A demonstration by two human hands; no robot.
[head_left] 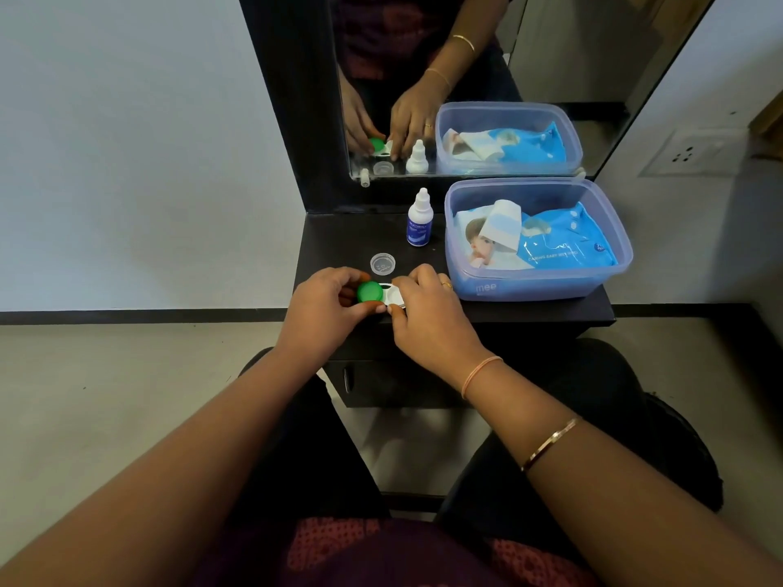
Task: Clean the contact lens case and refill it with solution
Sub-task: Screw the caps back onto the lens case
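On the bench the tub fills the right side. At the front edge the left grip and right grip hold the lens case, one clamped on its green cap, the other pinching the open end. A hard twist could flip it off that edge.

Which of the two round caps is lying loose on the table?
The clear cap, touched by nothing; the green cap sits on the lens case, gripped by the left hand.

A translucent blue tub stands on the dark shelf, just right of the fingers. The mirror rises beyond them, and the wall socket lies far right.
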